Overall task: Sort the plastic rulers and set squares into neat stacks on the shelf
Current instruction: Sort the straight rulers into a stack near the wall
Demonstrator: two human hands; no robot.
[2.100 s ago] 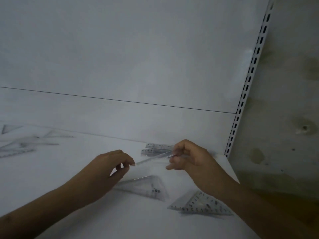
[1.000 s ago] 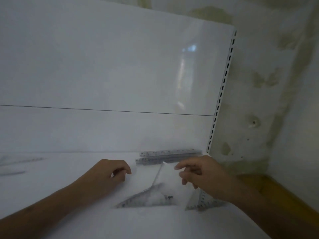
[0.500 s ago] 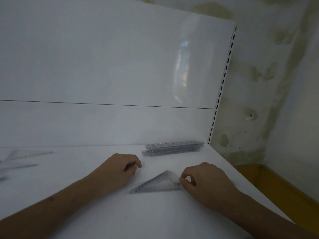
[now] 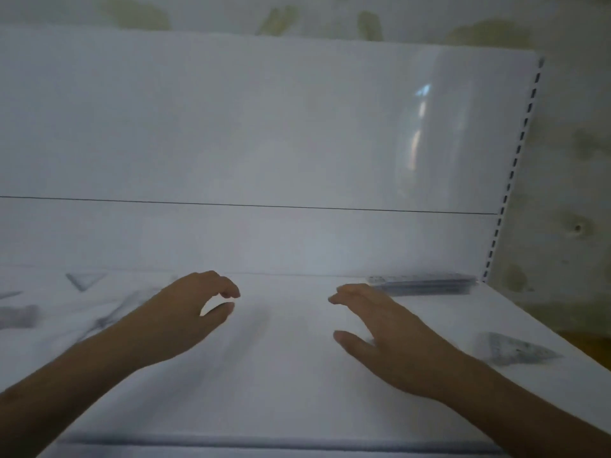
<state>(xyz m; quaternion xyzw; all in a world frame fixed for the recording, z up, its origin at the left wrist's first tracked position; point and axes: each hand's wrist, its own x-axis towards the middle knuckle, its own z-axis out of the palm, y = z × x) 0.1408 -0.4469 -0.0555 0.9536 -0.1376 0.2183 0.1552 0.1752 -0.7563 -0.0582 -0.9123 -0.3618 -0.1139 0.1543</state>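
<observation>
The loose set squares lie scattered at the frame's left edge, nearer the empty, loosely curled left hand (right hand flat and empty, beside the ruler stack).

Both hands are held out in front of the person, palms down, and neither holds anything. The left hand has loosely curled fingers, with the thumb just below the fingertips. The right hand has straighter fingers pointing left, and its thumb is spread apart toward the near side.
</observation>
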